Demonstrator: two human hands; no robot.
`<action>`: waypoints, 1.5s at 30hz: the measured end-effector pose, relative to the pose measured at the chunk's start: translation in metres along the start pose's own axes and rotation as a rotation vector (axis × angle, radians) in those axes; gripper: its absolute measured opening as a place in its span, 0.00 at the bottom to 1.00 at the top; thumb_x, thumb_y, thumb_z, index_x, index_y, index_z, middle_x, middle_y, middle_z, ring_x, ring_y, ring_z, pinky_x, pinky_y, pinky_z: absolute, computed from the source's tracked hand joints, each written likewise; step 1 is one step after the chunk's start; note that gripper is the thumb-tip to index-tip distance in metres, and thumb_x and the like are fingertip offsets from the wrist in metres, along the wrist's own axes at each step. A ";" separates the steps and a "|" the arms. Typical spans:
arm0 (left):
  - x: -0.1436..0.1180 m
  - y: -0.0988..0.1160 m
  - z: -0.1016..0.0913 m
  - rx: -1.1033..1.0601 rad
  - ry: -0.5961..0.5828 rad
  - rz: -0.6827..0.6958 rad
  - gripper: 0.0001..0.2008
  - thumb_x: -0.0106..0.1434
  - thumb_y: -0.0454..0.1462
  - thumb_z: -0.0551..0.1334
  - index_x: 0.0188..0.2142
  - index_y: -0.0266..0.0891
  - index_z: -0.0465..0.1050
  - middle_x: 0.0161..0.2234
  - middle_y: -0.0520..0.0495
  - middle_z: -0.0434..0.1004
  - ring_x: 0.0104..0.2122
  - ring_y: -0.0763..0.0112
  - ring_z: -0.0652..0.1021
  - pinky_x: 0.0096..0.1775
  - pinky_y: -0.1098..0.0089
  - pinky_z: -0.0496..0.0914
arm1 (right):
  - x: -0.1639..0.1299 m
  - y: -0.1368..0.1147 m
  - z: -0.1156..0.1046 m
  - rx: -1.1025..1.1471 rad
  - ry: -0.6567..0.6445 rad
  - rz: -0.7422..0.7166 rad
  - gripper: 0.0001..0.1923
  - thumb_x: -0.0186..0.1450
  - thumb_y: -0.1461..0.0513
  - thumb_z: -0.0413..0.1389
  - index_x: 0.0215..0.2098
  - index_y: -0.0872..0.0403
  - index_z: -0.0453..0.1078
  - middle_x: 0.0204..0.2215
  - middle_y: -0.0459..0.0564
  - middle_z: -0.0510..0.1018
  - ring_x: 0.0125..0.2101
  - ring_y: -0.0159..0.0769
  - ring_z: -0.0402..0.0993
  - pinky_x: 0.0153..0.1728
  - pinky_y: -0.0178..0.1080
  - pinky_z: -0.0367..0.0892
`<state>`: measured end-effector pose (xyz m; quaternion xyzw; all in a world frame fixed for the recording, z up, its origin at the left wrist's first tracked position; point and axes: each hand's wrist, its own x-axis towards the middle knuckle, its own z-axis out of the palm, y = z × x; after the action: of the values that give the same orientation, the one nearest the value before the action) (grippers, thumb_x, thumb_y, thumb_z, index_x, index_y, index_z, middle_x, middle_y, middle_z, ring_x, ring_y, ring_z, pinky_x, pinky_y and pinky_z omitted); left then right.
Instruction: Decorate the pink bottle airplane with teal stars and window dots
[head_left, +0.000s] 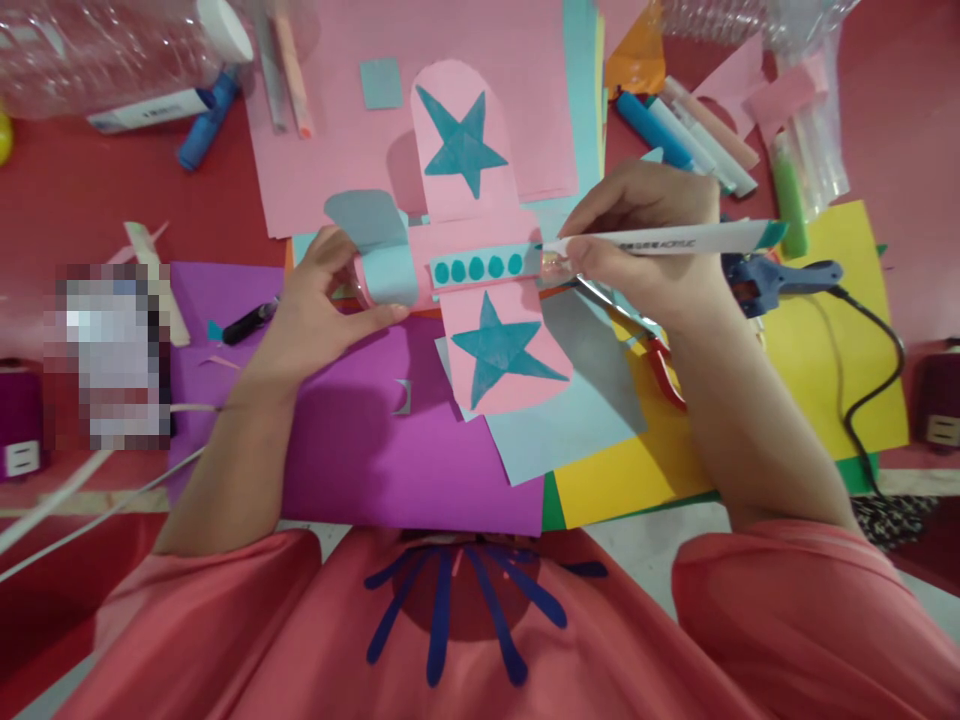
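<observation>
A red counter [67, 215] carries overlapping sheets, among them purple paper [375, 450] and yellow paper [862, 300]. Above their inner edges, in the middle, is a pink paper airplane [480, 237], a teal star on each wing. The left hand [319, 300] grips its light-blue tail end between thumb and fingers; the right hand [641, 240] is closed around a white acrylic marker [720, 239], tip at the right end of a strip [529, 264] bearing five teal dots [478, 266].
</observation>
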<state>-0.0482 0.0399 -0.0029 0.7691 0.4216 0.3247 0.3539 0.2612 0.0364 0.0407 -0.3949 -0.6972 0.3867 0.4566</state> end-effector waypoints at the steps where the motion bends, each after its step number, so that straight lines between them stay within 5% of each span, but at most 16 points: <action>1: 0.000 -0.001 -0.001 0.001 -0.002 0.009 0.36 0.52 0.55 0.72 0.58 0.51 0.68 0.46 0.47 0.69 0.50 0.58 0.74 0.49 0.53 0.75 | 0.000 0.000 0.000 -0.035 -0.003 0.004 0.10 0.59 0.56 0.64 0.26 0.49 0.69 0.21 0.42 0.76 0.19 0.29 0.69 0.18 0.35 0.61; 13: 0.000 -0.003 -0.003 -0.036 -0.002 0.035 0.36 0.51 0.54 0.73 0.58 0.51 0.68 0.48 0.47 0.70 0.50 0.58 0.75 0.47 0.53 0.77 | -0.004 0.000 0.006 -0.148 -0.006 0.027 0.16 0.61 0.47 0.61 0.26 0.48 0.66 0.20 0.41 0.73 0.18 0.29 0.65 0.18 0.36 0.59; 30: 0.001 -0.003 -0.004 -0.041 -0.025 0.049 0.36 0.52 0.54 0.72 0.58 0.51 0.68 0.45 0.49 0.67 0.47 0.63 0.75 0.46 0.56 0.78 | -0.003 -0.007 0.003 -0.150 -0.109 0.034 0.06 0.59 0.61 0.60 0.24 0.49 0.69 0.21 0.43 0.76 0.21 0.29 0.67 0.20 0.35 0.62; 38: 0.001 -0.002 -0.003 -0.078 -0.001 -0.008 0.36 0.50 0.53 0.74 0.57 0.51 0.70 0.46 0.48 0.69 0.48 0.60 0.75 0.48 0.51 0.76 | -0.002 -0.001 0.002 -0.208 -0.048 0.051 0.14 0.59 0.53 0.63 0.22 0.48 0.67 0.19 0.44 0.73 0.20 0.31 0.62 0.19 0.38 0.58; 45: 0.001 -0.001 -0.002 -0.080 0.009 -0.013 0.36 0.49 0.53 0.74 0.56 0.51 0.70 0.48 0.47 0.70 0.49 0.60 0.75 0.47 0.57 0.77 | -0.002 0.000 0.002 -0.227 0.006 0.073 0.18 0.58 0.47 0.63 0.22 0.47 0.66 0.19 0.43 0.72 0.19 0.32 0.63 0.20 0.39 0.64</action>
<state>-0.0499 0.0418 -0.0021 0.7501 0.4148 0.3423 0.3849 0.2596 0.0340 0.0395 -0.4705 -0.7201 0.3204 0.3966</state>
